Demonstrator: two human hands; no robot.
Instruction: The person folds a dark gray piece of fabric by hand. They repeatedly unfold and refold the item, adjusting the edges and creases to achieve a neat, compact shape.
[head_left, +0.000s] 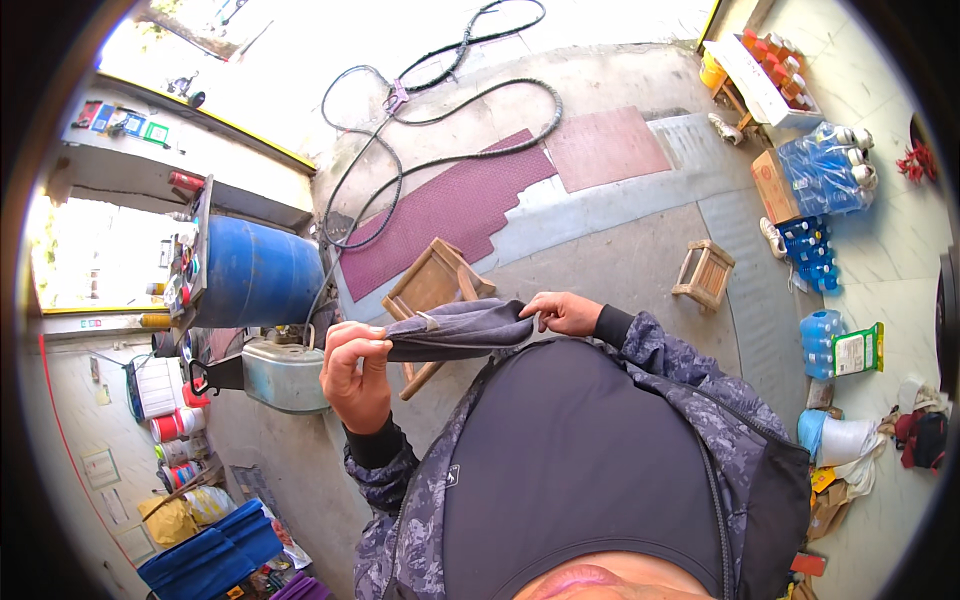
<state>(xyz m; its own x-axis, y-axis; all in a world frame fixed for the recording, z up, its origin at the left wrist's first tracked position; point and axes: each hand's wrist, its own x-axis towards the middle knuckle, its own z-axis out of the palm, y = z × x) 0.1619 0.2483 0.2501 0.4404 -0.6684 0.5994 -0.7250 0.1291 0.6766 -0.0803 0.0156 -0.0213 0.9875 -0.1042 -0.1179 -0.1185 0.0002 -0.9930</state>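
Observation:
A long, folded piece of dark grey fabric (457, 328) with a small pale tag on its upper side stretches between my hands, in front of my chest. My left hand (356, 375) pinches its left end between thumb and fingertips. At the other end, where the cloth gapes a little, my right hand (568, 312) holds the edge with its fingertips. Just beyond the cloth is a wooden stool (427, 281), partly hidden by it.
Left of me are a metal tank (283, 376) and a blue plastic drum (259, 271). A small wooden stool (703, 274) stands to the right. Ahead, a black hose (450, 157) loops over purple mats (442, 217). Bottle packs (814, 255) line the right side.

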